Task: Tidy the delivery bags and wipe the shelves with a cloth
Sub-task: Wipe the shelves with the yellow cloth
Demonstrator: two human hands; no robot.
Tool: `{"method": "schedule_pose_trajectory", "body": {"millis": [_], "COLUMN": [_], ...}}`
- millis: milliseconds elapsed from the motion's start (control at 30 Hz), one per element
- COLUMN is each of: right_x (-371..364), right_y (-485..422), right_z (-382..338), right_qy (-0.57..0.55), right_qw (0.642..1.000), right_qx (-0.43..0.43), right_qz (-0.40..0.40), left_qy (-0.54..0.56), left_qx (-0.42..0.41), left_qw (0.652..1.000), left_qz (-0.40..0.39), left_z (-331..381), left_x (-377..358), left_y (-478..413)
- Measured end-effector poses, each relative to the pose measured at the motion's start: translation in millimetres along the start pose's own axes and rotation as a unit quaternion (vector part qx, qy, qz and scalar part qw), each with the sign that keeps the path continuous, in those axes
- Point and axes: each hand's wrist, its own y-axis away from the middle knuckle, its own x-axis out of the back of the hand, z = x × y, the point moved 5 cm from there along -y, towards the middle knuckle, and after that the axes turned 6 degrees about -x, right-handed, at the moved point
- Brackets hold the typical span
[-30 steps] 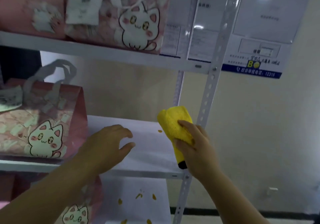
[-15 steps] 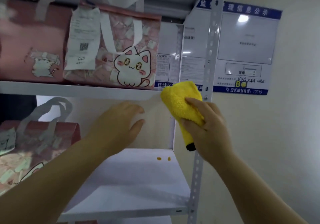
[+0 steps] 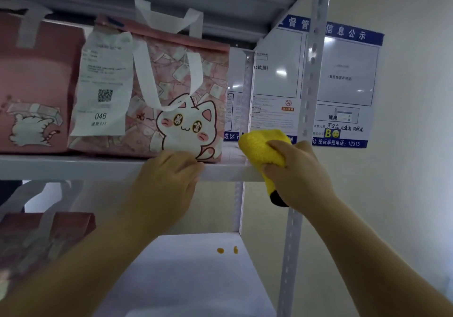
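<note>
Yellow cloth point(image 3: 263, 149), a fuzzy bunched pad with a black corner hanging below the fist, is pressing on the right end of the upper shelf point(image 3: 73, 167), just beside the cat bag point(image 3: 176, 111) and in front of the rear post. The right grip point(image 3: 297, 169) is clenching it, fingers curled over the top of the wad. The left grip point(image 3: 169, 177) is clasping the upper shelf's front lip, fingers lying over the edge against the foot of the cat bag and the thumb showing beneath.

Three bags are showing. Two are standing side by side on the upper shelf: the cat bag, pink with a white cartoon cat, white handles and a printed receipt point(image 3: 103, 89) marked 046, and a plainer pink bag point(image 3: 36, 91) touching its left side. One darker, blurred bag point(image 3: 36, 240) is sitting at the left of the lower shelf point(image 3: 196, 280). One cloth is in view. Two small orange spots point(image 3: 220, 250) are lying near the back of the lower shelf.

Bare shelf is showing only in the narrow strip between the cat bag's right side and the posts, and the cloth is filling most of it. The perforated front upright point(image 3: 311, 71) is closing off the right edge. A wide white stretch of the lower shelf is showing right of its bag. A blue-and-white notice board point(image 3: 343, 84) is hanging on the wall behind.
</note>
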Motion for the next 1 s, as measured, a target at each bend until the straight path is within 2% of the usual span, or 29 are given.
{"method": "schedule_pose_trajectory", "body": {"millis": [133,233,400,467,700,1000], "right_x": [-5,-6,2,7,-14,-48], "right_y": [-8,-13,-24,-30,-67,-91], "right_z": [1,-1,-19,-29,-55,-58], "right_qy": [0.017,0.028,0.071,0.124,0.347,0.374], "right_qw": [1.000,0.999,0.997,0.991,0.924,0.901], "right_qx": [-0.020,-0.027,0.024,0.057,0.054,0.056], "right_qz": [-0.002,-0.009,-0.010,-0.002,-0.154,-0.214], "left_qy": [-0.027,-0.007,0.018,0.023,0.035,0.055], "left_qx": [-0.008,-0.021,-0.017,-0.019,-0.027,-0.036], "left_qw": [0.999,0.999,0.999,0.999,0.998,0.997], "left_qz": [0.035,0.046,0.039,0.041,0.051,0.045], "left_z": [-4,-6,-10,-11,-12,-15], "left_x": [-2,-4,-7,-7,-8,-10], "left_y": [2,1,-5,-7,-12,-10]}}
